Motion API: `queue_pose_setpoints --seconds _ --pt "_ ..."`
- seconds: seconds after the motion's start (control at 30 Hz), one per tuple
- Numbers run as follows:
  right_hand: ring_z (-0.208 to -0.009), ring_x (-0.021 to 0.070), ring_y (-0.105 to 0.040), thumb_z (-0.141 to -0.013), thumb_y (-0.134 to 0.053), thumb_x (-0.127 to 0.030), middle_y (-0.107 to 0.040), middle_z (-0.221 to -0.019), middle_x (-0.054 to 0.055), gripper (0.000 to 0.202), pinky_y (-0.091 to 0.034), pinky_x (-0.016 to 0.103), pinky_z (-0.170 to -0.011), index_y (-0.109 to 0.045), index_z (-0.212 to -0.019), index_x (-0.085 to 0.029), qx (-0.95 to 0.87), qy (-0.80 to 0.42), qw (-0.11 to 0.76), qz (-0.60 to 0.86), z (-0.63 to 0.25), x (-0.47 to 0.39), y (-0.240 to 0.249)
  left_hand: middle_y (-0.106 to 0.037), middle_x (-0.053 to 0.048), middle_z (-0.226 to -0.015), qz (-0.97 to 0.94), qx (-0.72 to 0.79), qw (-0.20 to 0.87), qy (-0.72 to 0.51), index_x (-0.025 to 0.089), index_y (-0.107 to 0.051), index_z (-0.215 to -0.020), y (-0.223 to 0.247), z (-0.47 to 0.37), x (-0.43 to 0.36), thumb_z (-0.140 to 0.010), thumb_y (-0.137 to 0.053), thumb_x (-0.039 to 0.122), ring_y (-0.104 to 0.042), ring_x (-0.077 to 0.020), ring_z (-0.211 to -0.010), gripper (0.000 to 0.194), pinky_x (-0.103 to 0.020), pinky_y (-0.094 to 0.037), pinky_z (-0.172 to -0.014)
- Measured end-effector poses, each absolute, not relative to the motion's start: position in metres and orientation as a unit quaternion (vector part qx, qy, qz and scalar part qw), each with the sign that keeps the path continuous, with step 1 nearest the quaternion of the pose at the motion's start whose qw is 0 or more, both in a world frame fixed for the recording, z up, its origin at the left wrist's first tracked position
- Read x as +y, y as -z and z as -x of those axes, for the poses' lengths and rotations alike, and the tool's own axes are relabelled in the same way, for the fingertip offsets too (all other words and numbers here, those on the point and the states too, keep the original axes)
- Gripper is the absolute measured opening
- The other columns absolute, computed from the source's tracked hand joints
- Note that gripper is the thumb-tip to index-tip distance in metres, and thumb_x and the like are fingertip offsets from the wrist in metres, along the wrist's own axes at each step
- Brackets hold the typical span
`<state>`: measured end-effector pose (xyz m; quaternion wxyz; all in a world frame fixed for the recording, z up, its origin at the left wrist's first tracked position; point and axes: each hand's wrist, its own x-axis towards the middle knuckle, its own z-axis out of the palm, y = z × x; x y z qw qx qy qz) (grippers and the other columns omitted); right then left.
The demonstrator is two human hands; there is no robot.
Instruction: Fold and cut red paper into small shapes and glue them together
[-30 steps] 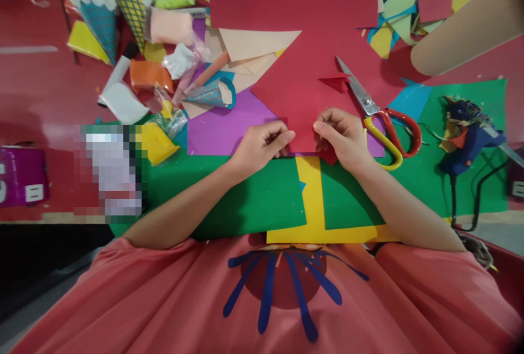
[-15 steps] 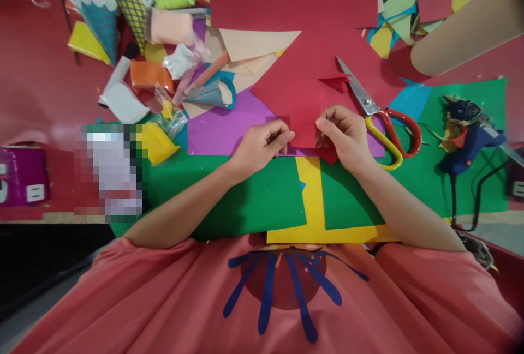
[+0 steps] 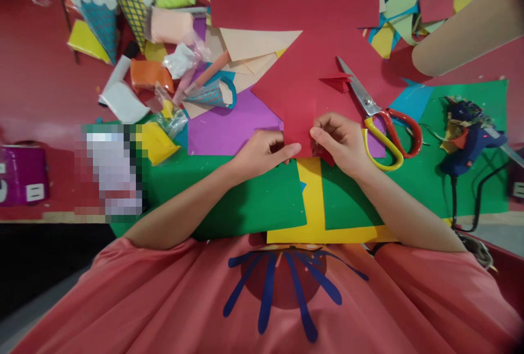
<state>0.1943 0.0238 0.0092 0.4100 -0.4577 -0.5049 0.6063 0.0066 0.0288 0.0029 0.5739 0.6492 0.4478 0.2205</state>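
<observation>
A small red piece of paper (image 3: pixel 299 125) is held upright between my two hands, above larger red and purple sheets. My left hand (image 3: pixel 266 152) grips its lower left edge, the thumb lying across the front near the bottom. At its right edge, the thumb and fingers of my right hand (image 3: pixel 338 138) are pinched together. Beneath that hand a darker red bit of paper (image 3: pixel 326 156) pokes out. Just right of my right hand lie scissors (image 3: pixel 370 104) with one yellow and one red handle. A small folded red paper piece (image 3: pixel 338 82) touches their blade.
At the right is a blue glue gun (image 3: pixel 469 144) with its cord, and behind it a cardboard tube (image 3: pixel 462 32). Paper cones (image 3: pixel 131 7) and clay packets (image 3: pixel 151 76) crowd the left. Green sheets (image 3: pixel 245 190) cover the table's front.
The red paper has shifted slightly left and down. My left hand has moved its thumb rightward over the paper's lower edge. My right hand has moved a little left and down with it.
</observation>
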Motion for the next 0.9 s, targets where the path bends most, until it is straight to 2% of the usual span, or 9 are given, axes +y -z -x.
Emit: queue_pose_setpoints --seconds 0.2,0.37,0.7,0.9 --pt "-0.051 0.0063 -0.053 -0.078 -0.068 -0.052 -0.056 -0.059 -0.006 0.035 -0.043 0.02 -0.048 -0.054 -0.076 -0.02 -0.514 -0.623 0.396 0.436 -0.1935 0.0205 -0.0062 -0.055 0.001 -0.048 -0.613 0.456 0.607 -0.219 0.015 -0.055 -0.058 -0.005 -0.0067 0.0288 -0.078 -0.06 0.049 -0.046 -0.0056 -0.04 0.04 -0.017 -0.035 -0.038" --pt "-0.049 0.0051 -0.054 -0.084 -0.062 -0.05 -0.059 -0.06 -0.004 0.033 -0.043 0.018 -0.048 -0.057 -0.078 -0.018 -0.494 -0.654 0.392 0.417 -0.1933 0.0205 -0.0069 -0.056 0.003 -0.046 -0.574 0.475 0.603 -0.286 0.015 -0.059 -0.064 -0.0075 -0.0083 0.0286 -0.077 -0.062 0.045 -0.047 -0.0048 -0.039 0.033 -0.015 -0.037 -0.037" --pt "-0.055 0.0061 -0.059 -0.09 -0.054 -0.026 -0.067 -0.067 -0.002 0.014 -0.044 0.018 -0.052 -0.06 -0.082 -0.017 -0.518 -0.678 0.356 0.382 -0.197 0.0172 -0.0037 -0.055 0.003 -0.044 -0.587 0.477 0.554 -0.347 0.016 -0.057 -0.061 -0.0034 -0.008 0.0303 -0.082 -0.06 0.049 -0.048 -0.0043 -0.036 0.04 -0.015 -0.036 -0.036" --pt "-0.055 0.006 -0.056 -0.088 -0.06 -0.033 -0.061 -0.062 -0.004 0.019 -0.045 0.019 -0.054 -0.057 -0.078 -0.017 -0.54 -0.662 0.364 0.371 -0.1961 0.0181 -0.0059 -0.055 0.003 -0.043 -0.575 0.469 0.56 -0.369 0.015 -0.057 -0.059 -0.0042 -0.0088 0.0305 -0.078 -0.063 0.054 -0.047 -0.0036 -0.035 0.044 -0.014 -0.035 -0.035"
